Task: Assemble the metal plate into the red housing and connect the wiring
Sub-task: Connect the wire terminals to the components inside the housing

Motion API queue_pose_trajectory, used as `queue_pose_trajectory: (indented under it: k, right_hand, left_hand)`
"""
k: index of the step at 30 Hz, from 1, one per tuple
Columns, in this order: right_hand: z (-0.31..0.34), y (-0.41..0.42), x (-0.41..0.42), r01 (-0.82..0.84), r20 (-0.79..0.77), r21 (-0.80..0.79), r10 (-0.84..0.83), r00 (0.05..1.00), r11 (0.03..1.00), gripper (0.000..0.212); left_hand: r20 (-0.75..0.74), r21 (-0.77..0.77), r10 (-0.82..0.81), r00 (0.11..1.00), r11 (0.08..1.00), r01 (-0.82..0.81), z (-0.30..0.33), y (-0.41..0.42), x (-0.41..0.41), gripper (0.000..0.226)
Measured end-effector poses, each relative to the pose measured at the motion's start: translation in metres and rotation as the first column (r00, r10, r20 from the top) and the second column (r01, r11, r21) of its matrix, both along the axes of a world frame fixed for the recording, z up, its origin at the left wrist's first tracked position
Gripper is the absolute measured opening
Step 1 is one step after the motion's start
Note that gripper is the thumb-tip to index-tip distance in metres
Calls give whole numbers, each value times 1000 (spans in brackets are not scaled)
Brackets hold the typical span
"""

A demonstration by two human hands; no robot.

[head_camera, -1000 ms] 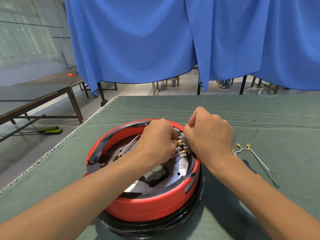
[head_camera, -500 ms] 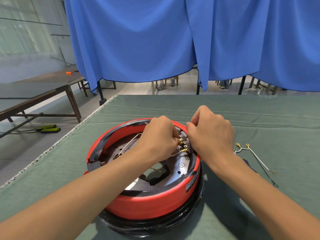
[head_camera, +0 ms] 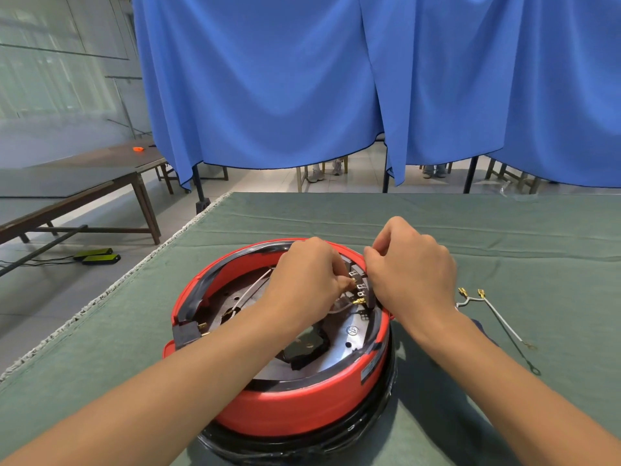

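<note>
A round red housing (head_camera: 295, 408) with a black base sits on the green cloth in front of me. The shiny metal plate (head_camera: 339, 351) lies inside it. My left hand (head_camera: 305, 280) reaches in and pinches a brass wire terminal (head_camera: 353, 280) at the black terminal block (head_camera: 361, 287) on the housing's far right rim. A white wire (head_camera: 250, 290) runs across the plate. My right hand (head_camera: 411, 274) rests against the rim beside the block with its fingers curled on it; what they grip is hidden.
A loose wire harness (head_camera: 494, 314) with brass spade terminals and ring ends lies on the cloth to the right. The table's left edge (head_camera: 111, 287) drops to the floor. Blue curtains (head_camera: 336, 79) hang behind, with a wooden bench (head_camera: 84, 183) at left.
Both hands stay at the terminal block. My right hand's fingers have lifted and spread slightly over the rim, and the view has shifted a little.
</note>
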State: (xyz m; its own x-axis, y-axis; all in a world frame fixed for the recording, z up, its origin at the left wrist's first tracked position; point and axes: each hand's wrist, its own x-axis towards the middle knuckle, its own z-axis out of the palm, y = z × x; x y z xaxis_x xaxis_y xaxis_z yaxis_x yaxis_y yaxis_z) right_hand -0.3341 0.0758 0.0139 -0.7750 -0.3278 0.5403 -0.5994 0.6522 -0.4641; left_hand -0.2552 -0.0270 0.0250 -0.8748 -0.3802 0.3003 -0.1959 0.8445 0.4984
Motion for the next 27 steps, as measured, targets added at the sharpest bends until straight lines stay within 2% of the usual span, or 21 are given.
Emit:
queue_pose_trajectory:
  k: [6,9,15,20,23,27]
  right_hand:
    - [-1,-1,0,8,-21,6,-7,1000,1000,10]
    - [-2,-1,0,-3,-4,-1,3,1000,1000,9]
    - [-2,-1,1,-12,10,-9,12,1000,1000,10]
    - [-2,-1,0,-13,0,-16,13,1000,1000,9]
    - [-2,-1,1,-22,-27,-7,22,999,1000,10]
    - [-3,-1,0,-20,-42,-17,19,999,1000,11]
  left_hand:
    - [-65,41,140,988,990,-137,3,-9,5,20]
    - [0,9,186,983,982,-186,1,-15,5,21]
    - [126,-2,148,981,989,-149,-5,-13,-2,46]
    - [110,50,140,984,988,-146,-7,-14,-7,42]
    - [79,-13,111,991,994,-110,-8,-12,-7,29]
    - [44,-94,91,995,992,-86,-8,-10,-7,22]
